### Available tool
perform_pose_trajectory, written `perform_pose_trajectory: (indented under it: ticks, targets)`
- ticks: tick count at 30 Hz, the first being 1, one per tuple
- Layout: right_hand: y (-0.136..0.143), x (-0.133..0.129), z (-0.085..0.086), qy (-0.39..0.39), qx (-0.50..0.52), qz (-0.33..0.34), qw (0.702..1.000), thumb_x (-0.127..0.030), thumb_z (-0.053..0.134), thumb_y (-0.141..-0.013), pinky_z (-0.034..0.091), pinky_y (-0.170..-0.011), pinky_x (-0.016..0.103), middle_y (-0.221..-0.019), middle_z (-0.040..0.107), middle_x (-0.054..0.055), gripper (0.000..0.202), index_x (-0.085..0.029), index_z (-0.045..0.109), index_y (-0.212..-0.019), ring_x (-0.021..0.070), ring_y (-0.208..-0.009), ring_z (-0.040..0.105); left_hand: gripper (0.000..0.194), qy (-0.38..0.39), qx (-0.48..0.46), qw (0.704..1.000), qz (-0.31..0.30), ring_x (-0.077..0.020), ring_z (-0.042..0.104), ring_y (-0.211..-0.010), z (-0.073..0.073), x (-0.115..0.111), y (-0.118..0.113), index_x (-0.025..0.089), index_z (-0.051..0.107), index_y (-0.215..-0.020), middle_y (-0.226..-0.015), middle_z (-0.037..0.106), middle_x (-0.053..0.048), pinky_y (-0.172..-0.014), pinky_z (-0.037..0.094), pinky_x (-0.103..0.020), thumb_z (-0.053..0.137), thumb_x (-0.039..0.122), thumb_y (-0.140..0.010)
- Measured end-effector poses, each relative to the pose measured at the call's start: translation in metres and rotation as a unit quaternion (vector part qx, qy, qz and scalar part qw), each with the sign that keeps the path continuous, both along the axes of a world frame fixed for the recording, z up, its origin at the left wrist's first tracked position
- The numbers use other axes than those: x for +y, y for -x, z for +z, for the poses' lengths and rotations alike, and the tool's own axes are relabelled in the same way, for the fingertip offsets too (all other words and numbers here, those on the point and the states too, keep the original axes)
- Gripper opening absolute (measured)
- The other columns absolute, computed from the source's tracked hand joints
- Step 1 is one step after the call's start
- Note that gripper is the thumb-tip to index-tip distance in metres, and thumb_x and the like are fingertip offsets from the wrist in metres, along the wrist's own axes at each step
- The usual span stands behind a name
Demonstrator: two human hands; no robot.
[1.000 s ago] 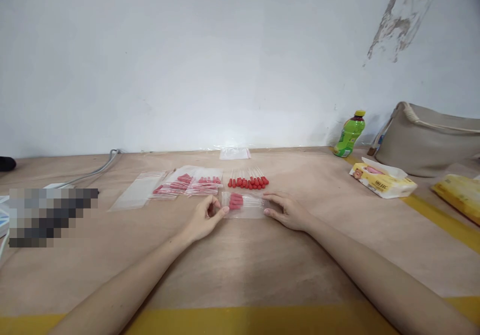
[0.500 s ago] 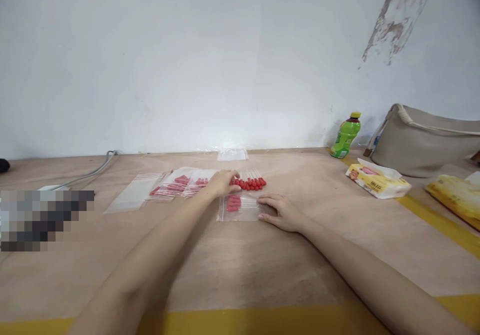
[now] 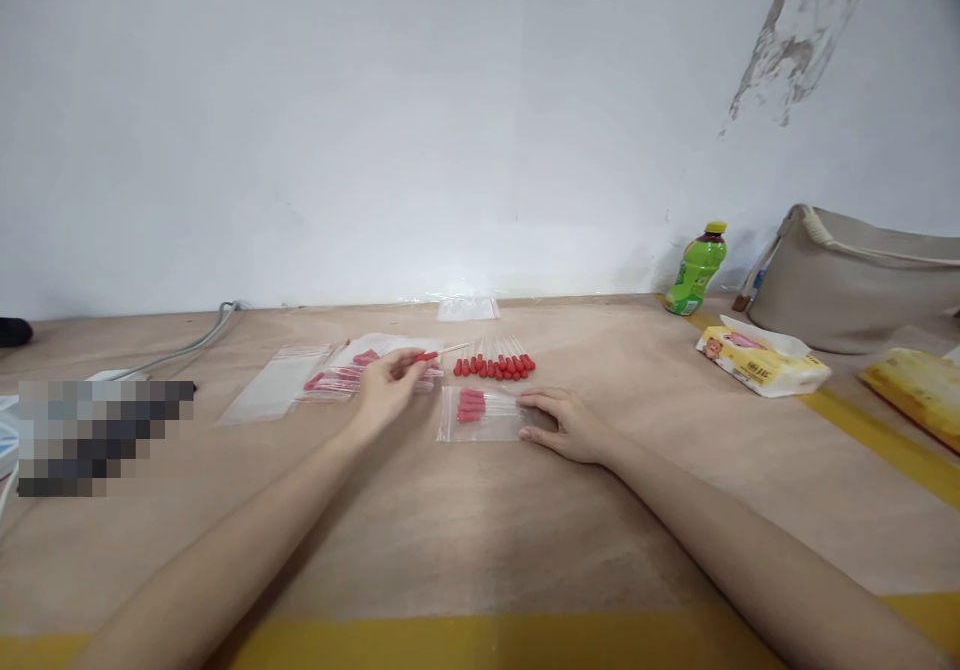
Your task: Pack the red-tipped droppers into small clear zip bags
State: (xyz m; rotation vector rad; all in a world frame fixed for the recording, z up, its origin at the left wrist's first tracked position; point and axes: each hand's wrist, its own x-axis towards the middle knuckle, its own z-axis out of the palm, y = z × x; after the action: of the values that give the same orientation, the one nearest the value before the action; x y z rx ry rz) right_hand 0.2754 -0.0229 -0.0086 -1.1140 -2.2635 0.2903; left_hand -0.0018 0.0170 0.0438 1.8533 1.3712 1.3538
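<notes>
Between its fingertips my left hand (image 3: 388, 385) pinches one red-tipped stick (image 3: 427, 356), raised over the table with its pale shaft pointing right. My right hand (image 3: 566, 425) has its thumb and fingers on the right end of a clear zip bag (image 3: 496, 432), which lies flat with several red-tipped sticks inside, heads to the left. Just behind that bag lies a row of loose red-tipped sticks (image 3: 495, 367), heads toward me. Filled zip bags (image 3: 341, 375) overlap left of the row, partly hidden behind my left hand.
Flat, clear bags (image 3: 274, 385) lie further left, and another bag (image 3: 469, 308) rests by the wall. A grey cable (image 3: 184, 348) runs along the left. On the right stand a green bottle (image 3: 697, 270), a tissue pack (image 3: 761, 358), a yellow pack (image 3: 915, 395) and a beige handbag (image 3: 847, 280).
My left hand has moved left from the row of loose sticks, carrying one red-tipped stick away. My right hand stays at the zip bag's right end.
</notes>
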Motion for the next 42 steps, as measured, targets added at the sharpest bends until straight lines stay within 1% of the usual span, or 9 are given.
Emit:
perform_pose_trajectory:
  ticks: [4,7,12,18,24,27,31,36,42]
  targets:
    - [-0.001,0.001,-0.002,0.000,0.000,0.003,1.000,-0.044,0.056,-0.076,0.038,-0.094,0.044,-0.118,0.055,0.009,0.044,-0.023,0.054,-0.115,0.0250,-0.109,0.050,0.035,0.106,-0.050,0.993,0.006,-0.0228,0.063,-0.087,-0.001,-0.041,0.046,0.018,0.063,-0.094,-0.090,0.069,-0.005,-0.080,0.049,-0.035,0.066,0.038,-0.066]
    - [-0.001,0.002,-0.003,-0.002,-0.005,0.001,1.000,-0.045,0.056,-0.077,0.038,-0.094,0.043,-0.118,0.056,0.009,0.044,-0.022,0.054,-0.115,0.0245,-0.109,0.050,0.036,0.143,-0.050,0.988,0.013,-0.0217,0.063,-0.087,-0.007,-0.064,0.076,0.021,0.065,-0.092,-0.089,0.070,-0.004,-0.078,0.050,-0.031,0.068,0.043,-0.064]
    - [-0.002,0.002,-0.004,-0.006,-0.002,0.003,1.000,-0.044,0.055,-0.077,0.038,-0.093,0.044,-0.117,0.056,0.009,0.044,-0.022,0.055,-0.114,0.0250,-0.108,0.050,0.035,0.196,-0.059,0.979,0.016,-0.0228,0.062,-0.092,-0.017,-0.078,0.093,0.023,0.066,-0.093,-0.094,0.069,-0.004,-0.077,0.051,-0.031,0.068,0.042,-0.065]
    - [-0.001,0.001,-0.003,-0.003,0.000,0.000,1.000,-0.045,0.056,-0.076,0.038,-0.093,0.043,-0.117,0.056,0.009,0.044,-0.022,0.055,-0.115,0.0248,-0.109,0.050,0.031,0.204,-0.055,0.977,-0.037,-0.0206,0.064,-0.086,-0.017,-0.070,0.078,0.022,0.067,-0.089,-0.090,0.070,-0.004,-0.081,0.049,-0.031,0.069,0.040,-0.064]
    - [0.000,0.000,-0.002,0.002,0.001,-0.001,1.000,-0.043,0.056,-0.077,0.037,-0.093,0.044,-0.117,0.056,0.010,0.044,-0.021,0.054,-0.115,0.0248,-0.109,0.050,0.033,0.230,-0.030,0.963,-0.134,-0.0227,0.062,-0.093,-0.014,-0.063,0.057,0.019,0.065,-0.093,-0.098,0.068,-0.006,-0.087,0.045,-0.037,0.067,0.038,-0.066]
    - [0.000,0.000,-0.002,-0.001,0.004,0.002,1.000,-0.043,0.056,-0.076,0.037,-0.094,0.044,-0.118,0.055,0.010,0.045,-0.021,0.054,-0.115,0.0245,-0.109,0.050,0.034,0.234,-0.001,0.956,-0.178,-0.0205,0.062,-0.087,-0.019,-0.054,0.047,0.017,0.064,-0.096,-0.093,0.069,-0.006,-0.080,0.047,-0.033,0.065,0.037,-0.068]
    - [0.000,0.000,-0.002,-0.005,0.005,0.004,1.000,-0.043,0.057,-0.076,0.038,-0.093,0.043,-0.118,0.056,0.009,0.044,-0.022,0.055,-0.115,0.0244,-0.109,0.050,0.030,0.167,0.073,0.959,-0.215,-0.0167,0.060,-0.073,-0.024,-0.036,0.034,0.016,0.067,-0.093,-0.083,0.067,-0.005,-0.066,0.046,-0.026,0.064,0.035,-0.070]
    - [0.000,0.000,-0.002,-0.005,-0.002,-0.003,1.000,-0.043,0.056,-0.077,0.038,-0.093,0.043,-0.117,0.056,0.009,0.044,-0.021,0.055,-0.114,0.0239,-0.109,0.050,0.035,0.176,0.051,0.958,-0.221,-0.0177,0.059,-0.072,-0.026,-0.024,0.017,0.013,0.067,-0.093,-0.082,0.067,-0.006,-0.067,0.045,-0.028,0.065,0.037,-0.068]
    - [0.000,0.000,-0.002,-0.008,0.001,0.001,1.000,-0.044,0.056,-0.077,0.039,-0.093,0.042,-0.115,0.057,0.009,0.044,-0.021,0.055,-0.113,0.0234,-0.108,0.051,0.034,0.180,0.025,0.963,-0.199,-0.0176,0.059,-0.076,-0.027,-0.035,0.006,0.013,0.066,-0.081,-0.080,0.067,-0.005,-0.071,0.044,-0.028,0.056,0.045,-0.075]
